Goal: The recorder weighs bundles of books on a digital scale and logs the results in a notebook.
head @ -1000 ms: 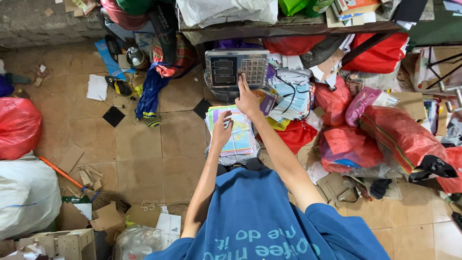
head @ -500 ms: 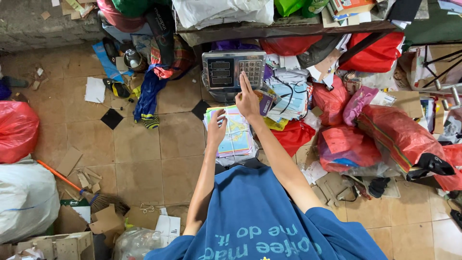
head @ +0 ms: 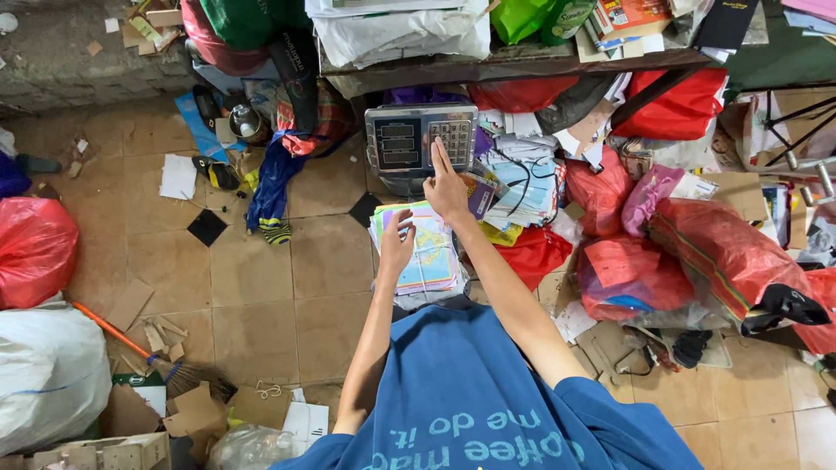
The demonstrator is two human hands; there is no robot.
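Seen from above, the left hand [head: 396, 244] reaches forward on a nearly straight arm and lies palm-down on a stack of colourful printed papers [head: 427, 257], its fingers loosely spread and flat on the top sheet, clamped on nothing. The stack sits on the tiled floor [head: 252, 287] right in front of the person's blue shirt [head: 470, 400], just below a grey electronic scale [head: 421, 139]. The right hand [head: 446, 187] stretches farther ahead on an arm that runs diagonally from the right shoulder; its index finger is extended and its tip touches the keypad on the right half of the scale's panel, while the other fingers are curled in, holding nothing. Far left, a red sack [head: 35, 248] and a white sack [head: 48, 374] lie by a broom with an orange handle [head: 131, 344] and scraps of cardboard. Left of the scale a blue cloth [head: 274, 178] trails over the tiles beside a black square tile piece [head: 207, 227]. Right of the scale, a heap of loose papers and cables [head: 522, 174] crowds close against the right wrist, and beyond it red plastic bags [head: 679, 252] pile up. Along the top a wooden shelf [head: 522, 65] loaded with bags and books overhangs the scale.
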